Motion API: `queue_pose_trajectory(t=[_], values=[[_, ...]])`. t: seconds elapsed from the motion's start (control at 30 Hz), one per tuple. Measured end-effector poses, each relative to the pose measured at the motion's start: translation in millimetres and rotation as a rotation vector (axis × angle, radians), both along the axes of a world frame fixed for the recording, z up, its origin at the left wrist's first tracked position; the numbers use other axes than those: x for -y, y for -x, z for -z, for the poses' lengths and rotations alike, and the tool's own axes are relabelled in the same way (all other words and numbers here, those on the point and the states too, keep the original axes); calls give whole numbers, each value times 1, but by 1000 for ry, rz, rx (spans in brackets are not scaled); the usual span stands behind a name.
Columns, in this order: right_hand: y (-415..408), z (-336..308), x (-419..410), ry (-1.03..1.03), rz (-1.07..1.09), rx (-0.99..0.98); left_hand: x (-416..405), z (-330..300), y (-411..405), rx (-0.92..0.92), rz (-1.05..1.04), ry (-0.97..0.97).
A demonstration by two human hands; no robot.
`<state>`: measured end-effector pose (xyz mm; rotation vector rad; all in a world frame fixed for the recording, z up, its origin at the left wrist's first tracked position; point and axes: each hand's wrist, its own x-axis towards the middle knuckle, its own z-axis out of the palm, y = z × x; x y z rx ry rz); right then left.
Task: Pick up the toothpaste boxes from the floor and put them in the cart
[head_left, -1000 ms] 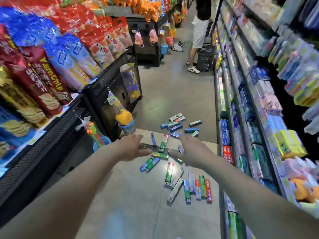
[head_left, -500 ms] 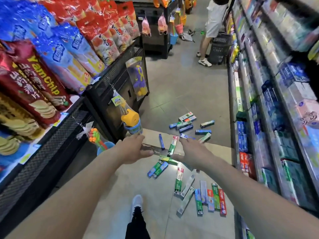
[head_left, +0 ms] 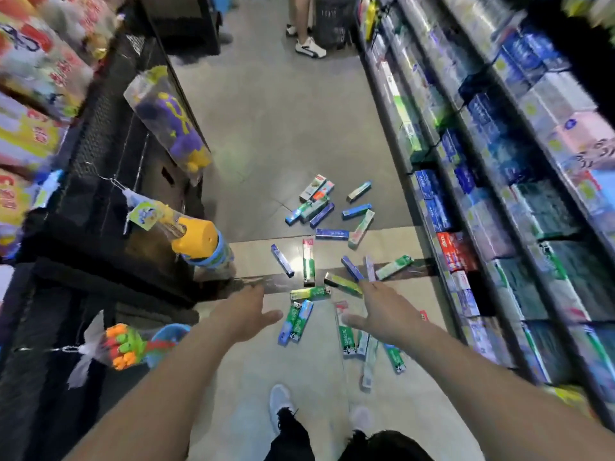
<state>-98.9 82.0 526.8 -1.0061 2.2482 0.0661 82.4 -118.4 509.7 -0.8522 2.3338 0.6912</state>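
Several toothpaste boxes (head_left: pixel 308 266) in blue, green and white lie scattered over the aisle floor, from near my feet to a far cluster (head_left: pixel 316 207). My left hand (head_left: pixel 248 311) reaches forward above the floor with straight, relaxed fingers and holds nothing. My right hand (head_left: pixel 376 311) is stretched out the same way, fingers spread, over the nearer boxes (head_left: pixel 346 337). Both hands are well above the boxes and touch none. No cart shows in the frame.
A black wire rack (head_left: pixel 109 168) with snack bags and hanging toys (head_left: pixel 196 237) lines the left. Shelves of boxed goods (head_left: pixel 492 201) run along the right. A person (head_left: pixel 307 44) stands by a black basket (head_left: pixel 332 24) at the far end. My shoes (head_left: pixel 279 400) stand below.
The view has tilted down and moved forward, so the boxes and my feet are closer. Both hands have opened, their fingers spreading out over the boxes.
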Motion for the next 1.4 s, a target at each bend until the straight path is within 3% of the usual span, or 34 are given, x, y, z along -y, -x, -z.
queue_pose_trajectory(t=[0.27,0.5,0.7,0.87,1.03,1.23,1.4], values=[[41,139,-9,-139,249,87,-9,139,15,182,6,-93],[51,355,-2,-96,547,125,-13,320,33,229,73,-143],[46,547,-12,-89,682,110,7,480,36,270,147,-116],[48,666,-11,-105,698,93,38,577,47,334,201,-86],[48,728,-10,-143,627,-4,47,647,74,276,237,-80],[48,755,-18,-224,612,-37,39,693,82,264,241,-76],[66,743,-11,-112,828,143,48,736,83,233,114,-42]])
